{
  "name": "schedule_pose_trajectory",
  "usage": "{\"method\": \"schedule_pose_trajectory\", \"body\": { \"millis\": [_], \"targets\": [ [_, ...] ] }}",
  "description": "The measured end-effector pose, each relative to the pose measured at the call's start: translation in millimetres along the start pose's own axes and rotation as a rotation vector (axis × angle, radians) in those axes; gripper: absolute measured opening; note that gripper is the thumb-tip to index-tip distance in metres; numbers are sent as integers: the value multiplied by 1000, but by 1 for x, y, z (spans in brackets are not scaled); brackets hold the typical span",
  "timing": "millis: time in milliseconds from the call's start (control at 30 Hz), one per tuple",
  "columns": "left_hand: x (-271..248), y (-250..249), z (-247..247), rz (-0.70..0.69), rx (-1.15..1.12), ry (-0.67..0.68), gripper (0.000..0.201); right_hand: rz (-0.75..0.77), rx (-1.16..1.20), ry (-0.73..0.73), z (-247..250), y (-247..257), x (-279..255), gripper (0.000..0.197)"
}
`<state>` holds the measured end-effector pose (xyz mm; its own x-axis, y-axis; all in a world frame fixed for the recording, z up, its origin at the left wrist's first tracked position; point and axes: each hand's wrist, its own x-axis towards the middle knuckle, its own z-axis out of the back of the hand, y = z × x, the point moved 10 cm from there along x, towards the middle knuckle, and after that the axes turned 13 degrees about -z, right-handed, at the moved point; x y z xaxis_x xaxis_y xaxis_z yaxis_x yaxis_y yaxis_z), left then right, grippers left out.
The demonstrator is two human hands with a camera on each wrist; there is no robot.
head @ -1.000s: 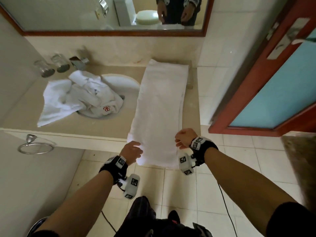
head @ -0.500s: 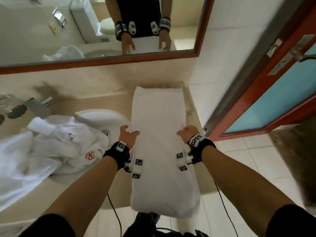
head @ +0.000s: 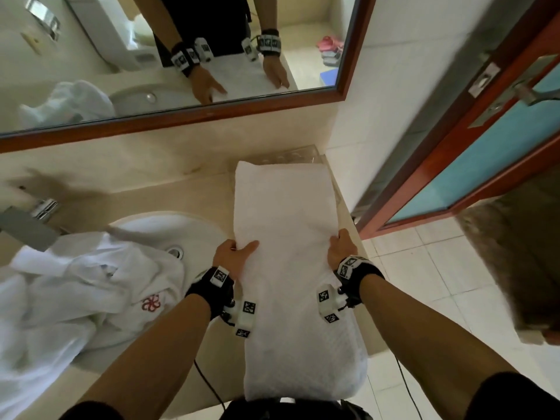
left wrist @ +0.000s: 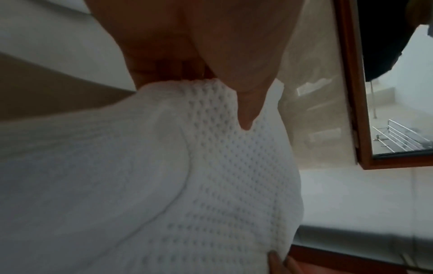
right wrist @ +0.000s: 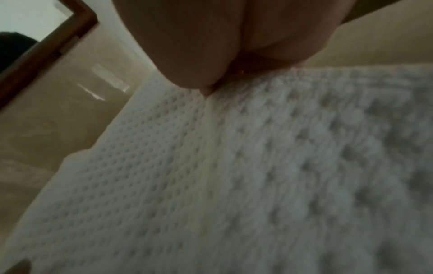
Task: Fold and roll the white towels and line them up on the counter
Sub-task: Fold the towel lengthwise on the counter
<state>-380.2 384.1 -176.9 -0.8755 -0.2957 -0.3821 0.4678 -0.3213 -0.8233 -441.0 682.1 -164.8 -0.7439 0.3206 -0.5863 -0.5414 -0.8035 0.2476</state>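
Beige counter [head: 188, 195], folded white towel [head: 288, 225], crumpled towels [head: 69, 286]

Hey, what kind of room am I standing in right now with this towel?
Most likely a hotel bathroom. A round sink basin is set into a beige counter under a wood-framed mirror, and the mirror reflects a toilet tank. Both hands grip a long folded white towel, and the crumpled white linen carries a red embroidered logo.

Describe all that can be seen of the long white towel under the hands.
The long white towel is a dotted, waffle-like cloth, folded into a narrow strip. It lies lengthwise on the beige counter, right of the sink, its near end hanging over the front edge. The left hand and right hand grip its sides.
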Motion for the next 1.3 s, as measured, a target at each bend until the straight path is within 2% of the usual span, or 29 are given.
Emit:
{"method": "schedule_pose_trajectory", "body": {
  "millis": [133,200,300,367,467,533,633,733,800,933,967,1067,1167,1267,1300],
  "targets": [
    [-16,22,-19,4,-8,159,47,54,-44,19,2,7,2,30],
    [-22,28,-20,-27,24,147,45,68,-4,-17,9,11,2,30],
    [-28,24,-4,-78,24,-28,49,59,170,-89,16,19,-2,26],
    [-32,16,10,-88,54,-161,49,22,349,-72,14,23,-5,24],
    [-39,22,29,44,64,-297,62,26,474,-68,17,37,-4,28],
    [-40,34,25,103,60,-228,66,-4,482,-37,15,41,1,31],
    [-35,32,16,72,139,-71,65,-118,636,64,9,34,12,41],
    [-17,12,29,40,57,-142,64,-132,715,137,14,38,22,64],
    [-2,-1,38,40,-59,-172,64,-108,653,174,18,46,26,67],
    [31,-10,38,64,-161,-98,95,-90,489,189,25,54,26,69],
    [38,-12,37,66,-172,-77,93,-91,453,188,26,54,27,70],
    [46,-19,47,71,-152,-118,62,-101,401,124,30,47,29,80],
    [56,-23,50,20,-107,-126,50,-152,458,50,30,40,30,92],
    [64,-30,46,-28,-146,-112,50,-170,473,-20,34,40,27,69],
    [68,-31,47,-37,-161,-121,43,-142,436,-32,37,46,25,61]
  ]
}}
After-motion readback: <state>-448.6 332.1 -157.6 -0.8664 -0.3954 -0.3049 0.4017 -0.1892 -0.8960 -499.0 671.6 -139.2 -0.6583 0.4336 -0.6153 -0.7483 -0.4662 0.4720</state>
